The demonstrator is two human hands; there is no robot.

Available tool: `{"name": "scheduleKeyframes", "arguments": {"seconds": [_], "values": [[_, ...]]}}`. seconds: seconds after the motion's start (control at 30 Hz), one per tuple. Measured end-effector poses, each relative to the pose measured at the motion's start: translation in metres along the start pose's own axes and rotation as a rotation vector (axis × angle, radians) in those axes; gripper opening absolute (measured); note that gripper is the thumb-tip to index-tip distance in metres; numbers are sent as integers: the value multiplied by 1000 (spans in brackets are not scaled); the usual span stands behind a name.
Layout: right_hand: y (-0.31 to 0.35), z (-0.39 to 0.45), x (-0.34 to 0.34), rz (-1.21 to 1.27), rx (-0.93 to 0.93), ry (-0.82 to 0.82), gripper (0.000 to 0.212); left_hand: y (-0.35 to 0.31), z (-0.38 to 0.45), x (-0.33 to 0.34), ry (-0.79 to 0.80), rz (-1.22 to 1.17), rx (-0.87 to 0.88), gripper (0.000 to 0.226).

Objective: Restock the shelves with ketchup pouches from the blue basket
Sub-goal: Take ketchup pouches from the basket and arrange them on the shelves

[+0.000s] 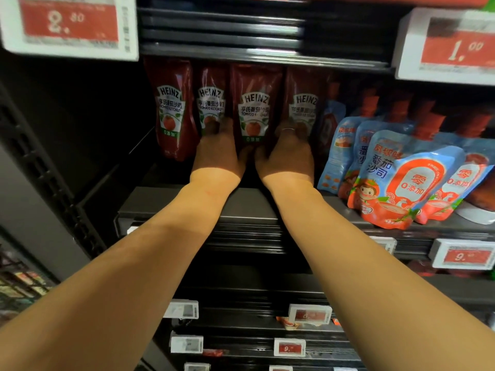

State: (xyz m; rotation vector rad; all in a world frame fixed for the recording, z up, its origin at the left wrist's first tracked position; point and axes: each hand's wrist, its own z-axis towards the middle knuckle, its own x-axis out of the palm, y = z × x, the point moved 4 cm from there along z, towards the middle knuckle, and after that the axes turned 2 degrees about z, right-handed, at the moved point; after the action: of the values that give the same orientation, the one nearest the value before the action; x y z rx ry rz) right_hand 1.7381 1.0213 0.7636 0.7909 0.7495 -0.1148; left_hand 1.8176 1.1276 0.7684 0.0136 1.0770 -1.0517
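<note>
Both hands reach deep into a dark shelf (192,202). The left hand (218,153) and the right hand (288,153) hold one red ketchup pouch (253,108) between them, one on each side near its bottom, with fingers curled round its edges. The pouch stands upright in a row.

Another red pouch (171,111) stands at the left end of the row. A third red pouch (211,103) is just beside the left hand, and a fourth red pouch (302,103) is just beside the right hand. They are packed close, so there is little room at the sides.

To the right, blue pouches (401,178) lean forward near the shelf's front edge. The upper shelf (241,49) hangs low over the pouch tops. Price tags (69,25) stick out from the shelf edges. Left of the row the shelf is dark and open.
</note>
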Motion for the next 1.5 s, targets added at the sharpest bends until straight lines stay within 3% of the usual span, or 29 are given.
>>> {"name": "scheduleKeyframes", "arguments": {"seconds": [0.1,0.27,0.33,0.4,0.47,0.57,0.67,1.2,1.5], "values": [[-1,-3,-5,-14,-7,-115,76,2,2,1,32,18,-1,57],[-8,-3,-4,-24,74,-115,101,4,0,-2,57,3,4,43],[-10,-4,-5,-33,94,-110,114,11,-3,-11,-24,-13,-57,40],[-11,-7,-5,-37,108,-97,125,25,-4,-27,-207,27,-179,52],[-12,-8,-4,-41,119,-80,130,43,-5,-40,-314,119,-325,85],[-12,-6,-3,-38,142,-45,134,64,-3,-37,-183,45,-486,122],[-12,-4,-2,-48,161,-21,136,70,2,-25,-73,-7,-538,137],[-15,-2,0,-41,153,2,137,82,9,-15,-109,-19,-548,135],[-19,6,8,-7,134,-1,127,84,10,-11,-108,4,-523,129]]}}
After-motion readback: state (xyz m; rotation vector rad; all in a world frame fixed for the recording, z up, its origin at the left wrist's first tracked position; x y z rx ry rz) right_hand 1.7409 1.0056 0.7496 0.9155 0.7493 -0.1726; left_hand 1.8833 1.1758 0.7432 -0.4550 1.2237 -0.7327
